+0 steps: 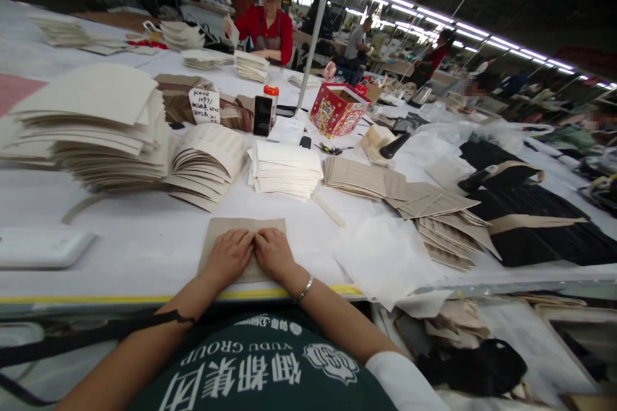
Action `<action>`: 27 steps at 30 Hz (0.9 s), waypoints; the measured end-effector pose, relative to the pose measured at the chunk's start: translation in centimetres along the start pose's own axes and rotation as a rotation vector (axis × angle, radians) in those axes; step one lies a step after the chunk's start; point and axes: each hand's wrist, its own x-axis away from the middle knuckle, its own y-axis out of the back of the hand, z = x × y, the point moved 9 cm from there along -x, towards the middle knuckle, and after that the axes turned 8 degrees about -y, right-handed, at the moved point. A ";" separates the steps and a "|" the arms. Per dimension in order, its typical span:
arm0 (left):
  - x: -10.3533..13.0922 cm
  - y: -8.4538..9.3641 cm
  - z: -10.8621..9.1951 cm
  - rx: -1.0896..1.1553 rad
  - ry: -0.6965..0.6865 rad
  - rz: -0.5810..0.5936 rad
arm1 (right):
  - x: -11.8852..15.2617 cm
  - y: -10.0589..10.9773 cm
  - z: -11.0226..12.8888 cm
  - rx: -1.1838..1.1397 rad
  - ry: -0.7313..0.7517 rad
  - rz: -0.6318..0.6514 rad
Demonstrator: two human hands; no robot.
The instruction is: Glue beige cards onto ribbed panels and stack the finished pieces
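Observation:
A beige fabric piece (245, 226) lies flat on the white table, close to the front edge. Both hands rest on it, side by side and nearly touching. My left hand (231, 253) has its fingers bent together over the piece, and my right hand (274, 252) does the same, thumbs toward the middle. Whether the fingertips pinch a layer is too small to tell. Behind them sits a stack of white pieces (284, 170). Curved beige pieces (209, 157) are stacked to its left, and a flatter beige stack (361, 176) is on its right.
A tall stack of pale sheets (110, 135) stands at the left, near a white device (43, 247). Farther back are a phone (263, 115), a red box (337, 109) and a metal pole (317, 29). Black fabric (540, 225) lies right. A person in red (284, 32) works across the table.

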 end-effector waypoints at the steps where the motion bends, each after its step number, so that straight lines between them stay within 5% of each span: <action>1: -0.2 -0.4 -0.1 0.012 -0.009 0.000 | -0.1 -0.3 0.0 0.008 -0.006 0.012; 4: 0.2 -0.7 1.6 -0.036 0.072 0.021 | -0.3 -0.3 -1.5 0.066 -0.090 0.024; 10: 2.4 1.8 6.2 -0.210 0.299 0.054 | -0.3 1.3 -4.4 0.116 -0.164 0.047; 14: 0.9 1.8 3.7 -0.113 0.161 -0.122 | -1.5 1.1 -2.3 -0.010 -0.073 0.021; 18: -1.3 -1.0 1.2 0.042 -0.015 -0.139 | -2.8 -0.6 -0.5 -0.091 -0.036 0.024; 21: -1.5 -2.0 1.9 0.024 -0.011 -0.104 | -3.0 -1.4 -0.8 -0.057 -0.043 0.023; 27: 0.6 -0.9 4.5 0.001 -0.008 -0.093 | -2.2 -0.2 -5.3 0.006 -0.076 0.018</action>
